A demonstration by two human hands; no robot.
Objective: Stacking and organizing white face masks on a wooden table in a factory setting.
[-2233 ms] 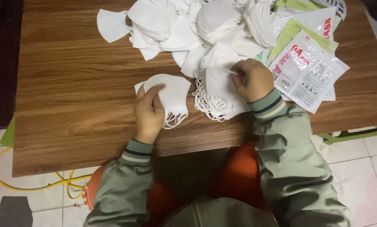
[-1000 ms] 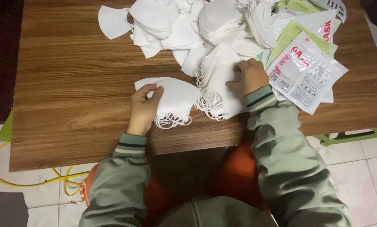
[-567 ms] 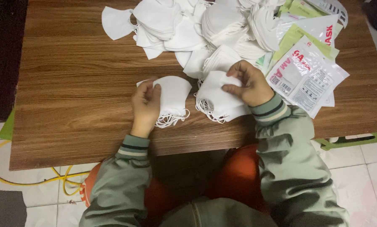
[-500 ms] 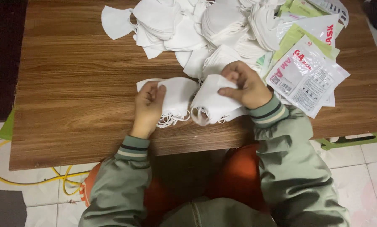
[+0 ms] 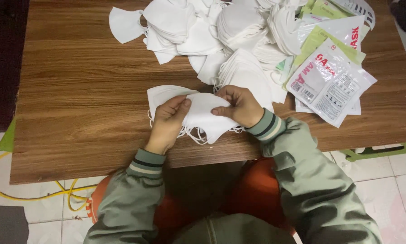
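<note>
On the wooden tabletop (image 5: 76,90), a heap of white masks (image 5: 221,31) lies well beyond the hands, with printed pouches (image 5: 329,77) to the right. Left hand (image 5: 169,119) and right hand (image 5: 239,106) pinch opposite ends of one folded mask (image 5: 205,115) near the front edge, its long axis running left to right, equally near both.

Masks (image 5: 221,34) heaped behind hands (image 5: 203,113); packets (image 5: 332,81) right.

Wooden table (image 5: 76,108) is carrying everything. White masks (image 5: 198,27) are lying heaped beyond both hands. Printed plastic packets (image 5: 329,81) are sitting beyond the right hand.
</note>
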